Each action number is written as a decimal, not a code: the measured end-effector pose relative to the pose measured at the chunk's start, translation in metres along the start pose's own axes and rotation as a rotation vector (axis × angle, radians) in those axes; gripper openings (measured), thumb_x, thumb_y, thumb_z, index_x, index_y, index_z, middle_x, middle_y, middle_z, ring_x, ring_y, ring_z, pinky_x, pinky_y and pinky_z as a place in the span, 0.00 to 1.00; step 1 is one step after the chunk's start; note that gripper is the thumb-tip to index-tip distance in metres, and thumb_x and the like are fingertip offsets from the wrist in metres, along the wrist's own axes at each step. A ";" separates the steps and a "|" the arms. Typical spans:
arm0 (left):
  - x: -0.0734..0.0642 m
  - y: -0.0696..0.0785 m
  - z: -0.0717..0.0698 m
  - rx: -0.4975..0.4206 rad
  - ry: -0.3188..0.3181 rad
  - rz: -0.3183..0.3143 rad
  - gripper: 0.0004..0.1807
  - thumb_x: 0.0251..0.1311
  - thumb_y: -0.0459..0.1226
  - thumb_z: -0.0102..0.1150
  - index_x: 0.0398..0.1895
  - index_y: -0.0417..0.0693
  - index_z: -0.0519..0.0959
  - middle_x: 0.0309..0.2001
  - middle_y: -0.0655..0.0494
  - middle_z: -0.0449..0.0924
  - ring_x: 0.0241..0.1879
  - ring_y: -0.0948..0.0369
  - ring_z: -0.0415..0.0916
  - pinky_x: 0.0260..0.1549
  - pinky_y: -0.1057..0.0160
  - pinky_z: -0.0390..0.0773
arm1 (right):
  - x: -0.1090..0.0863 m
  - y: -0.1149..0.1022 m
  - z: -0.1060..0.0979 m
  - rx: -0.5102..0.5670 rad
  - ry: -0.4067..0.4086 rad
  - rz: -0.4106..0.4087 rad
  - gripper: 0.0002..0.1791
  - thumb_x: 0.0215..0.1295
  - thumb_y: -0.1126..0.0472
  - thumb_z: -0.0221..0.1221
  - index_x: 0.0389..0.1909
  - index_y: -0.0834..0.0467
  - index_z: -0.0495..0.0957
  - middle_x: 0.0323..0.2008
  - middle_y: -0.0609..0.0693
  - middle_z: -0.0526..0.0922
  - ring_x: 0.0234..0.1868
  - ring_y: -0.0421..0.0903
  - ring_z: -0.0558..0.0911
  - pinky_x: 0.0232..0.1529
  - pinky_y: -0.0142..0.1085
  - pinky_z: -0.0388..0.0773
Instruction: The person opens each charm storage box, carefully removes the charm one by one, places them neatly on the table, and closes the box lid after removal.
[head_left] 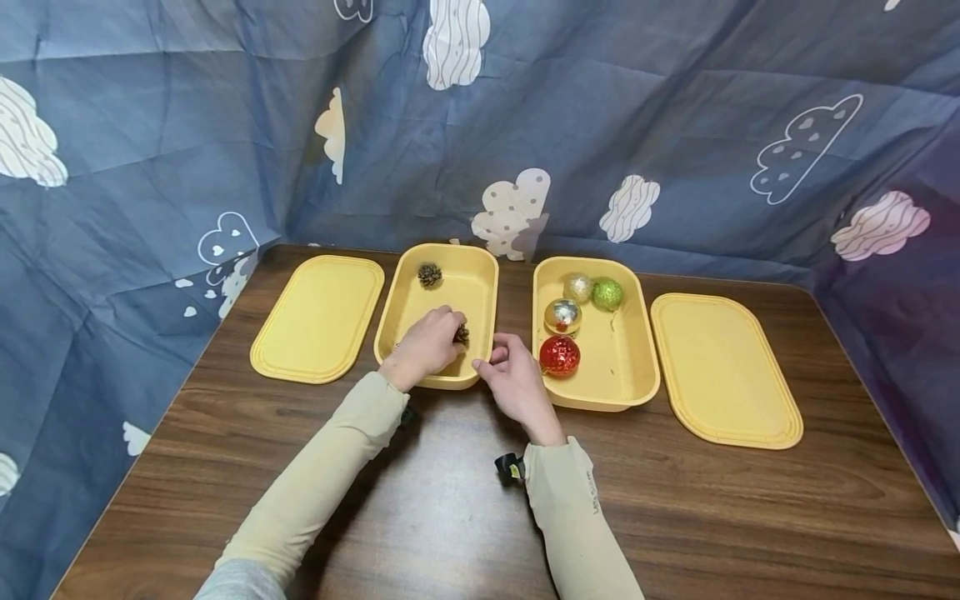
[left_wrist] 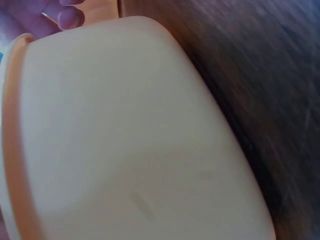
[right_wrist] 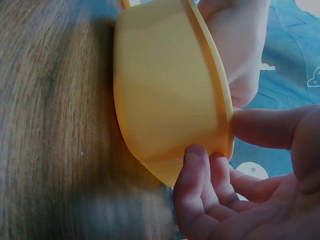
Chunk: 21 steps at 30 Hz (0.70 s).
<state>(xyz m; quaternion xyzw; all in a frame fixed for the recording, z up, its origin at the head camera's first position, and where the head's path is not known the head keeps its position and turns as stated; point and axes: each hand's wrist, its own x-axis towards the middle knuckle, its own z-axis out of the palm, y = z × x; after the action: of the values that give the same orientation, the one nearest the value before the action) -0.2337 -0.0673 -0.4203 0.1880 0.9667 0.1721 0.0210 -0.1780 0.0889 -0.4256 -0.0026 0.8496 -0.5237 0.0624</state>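
Observation:
Inside the left yellow container [head_left: 438, 382], my left hand [head_left: 429, 343] reaches down and grips a brown pine cone [head_left: 461, 335], partly hidden by the fingers. A second pine cone [head_left: 429, 275] lies near that container's back left corner. My right hand [head_left: 513, 377] holds the same container at its front right corner. In the right wrist view, the thumb [right_wrist: 267, 127] is at the rim and the fingers [right_wrist: 195, 175] are against the outer wall. The left wrist view is mostly filled by the container's outer wall [left_wrist: 115, 115], which hides the left hand's grip.
To the right, another yellow container [head_left: 622, 383] holds a red ball ornament [head_left: 559, 356], a gold one [head_left: 562, 317], a pale glittery one [head_left: 578, 287] and a green one [head_left: 607, 293]. Flat yellow lids [head_left: 318, 321] lie on both outer sides of the wooden table [head_left: 450, 483]. Blue cloth [head_left: 570, 125] hangs behind.

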 end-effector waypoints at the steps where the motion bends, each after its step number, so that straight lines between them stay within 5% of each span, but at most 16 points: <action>1: 0.000 0.000 0.000 -0.011 0.004 -0.009 0.10 0.53 0.32 0.66 0.38 0.39 0.79 0.35 0.47 0.76 0.36 0.53 0.74 0.37 0.56 0.77 | 0.000 0.000 0.000 -0.001 0.000 0.000 0.32 0.62 0.61 0.63 0.65 0.65 0.65 0.41 0.55 0.78 0.39 0.48 0.82 0.39 0.35 0.77; 7: -0.002 -0.003 -0.004 -0.080 0.008 -0.055 0.13 0.53 0.33 0.67 0.43 0.41 0.80 0.38 0.46 0.76 0.38 0.53 0.74 0.39 0.55 0.78 | 0.000 0.000 0.001 -0.010 -0.003 0.007 0.31 0.62 0.60 0.63 0.64 0.64 0.65 0.41 0.55 0.78 0.40 0.48 0.82 0.42 0.38 0.79; 21: -0.006 -0.011 -0.018 -0.316 0.078 -0.104 0.23 0.54 0.34 0.65 0.56 0.41 0.77 0.55 0.43 0.79 0.58 0.49 0.73 0.61 0.53 0.70 | 0.001 0.000 0.000 -0.027 0.000 0.010 0.31 0.62 0.59 0.63 0.64 0.64 0.65 0.42 0.55 0.78 0.42 0.49 0.82 0.45 0.40 0.79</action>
<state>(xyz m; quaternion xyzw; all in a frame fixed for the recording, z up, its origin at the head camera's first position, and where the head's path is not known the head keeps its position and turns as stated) -0.2342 -0.0851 -0.4073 0.1251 0.9361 0.3280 0.0214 -0.1785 0.0884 -0.4255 0.0008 0.8565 -0.5120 0.0650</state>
